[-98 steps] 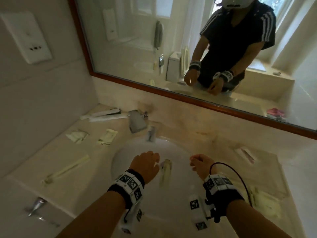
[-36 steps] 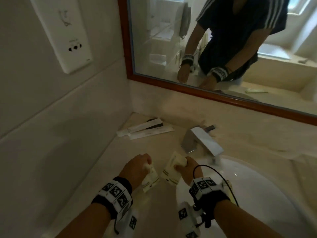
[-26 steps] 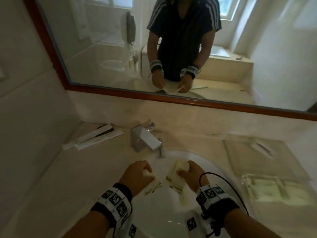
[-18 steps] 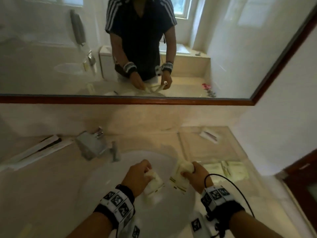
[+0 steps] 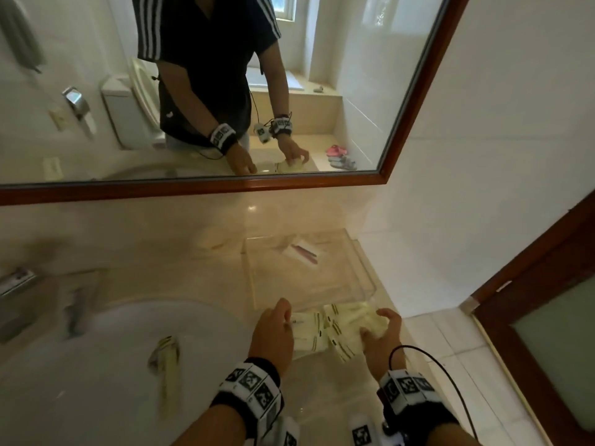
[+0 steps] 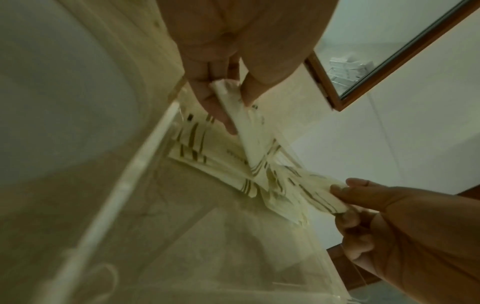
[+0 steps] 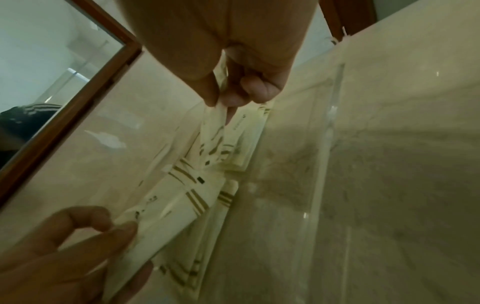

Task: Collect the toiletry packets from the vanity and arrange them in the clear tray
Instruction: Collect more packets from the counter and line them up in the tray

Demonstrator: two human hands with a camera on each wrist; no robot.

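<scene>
The clear tray (image 5: 360, 268) lies on the vanity to the right of the sink. My left hand (image 5: 283, 320) and right hand (image 5: 380, 326) hover over its near end, each pinching a cream toiletry packet with brown stripes. In the left wrist view the left hand (image 6: 237, 111) pinches one packet (image 6: 252, 139) between thumb and fingers. In the right wrist view the right hand (image 7: 221, 107) pinches another packet (image 7: 215, 125). Both hang over more packets (image 5: 309, 336) that lie in the tray. A small white packet (image 5: 304, 252) lies at the tray's far end.
The white sink (image 5: 96, 365) with its drain stopper (image 5: 164, 349) is to the left, and the chrome faucet (image 5: 16, 284) is at the far left. The mirror (image 5: 225, 91) runs along the back wall. A wooden door (image 5: 547, 300) stands at the right.
My view has swung right from the sink to the tray. Both hands have carried their packets from above the basin to the tray's near end.
</scene>
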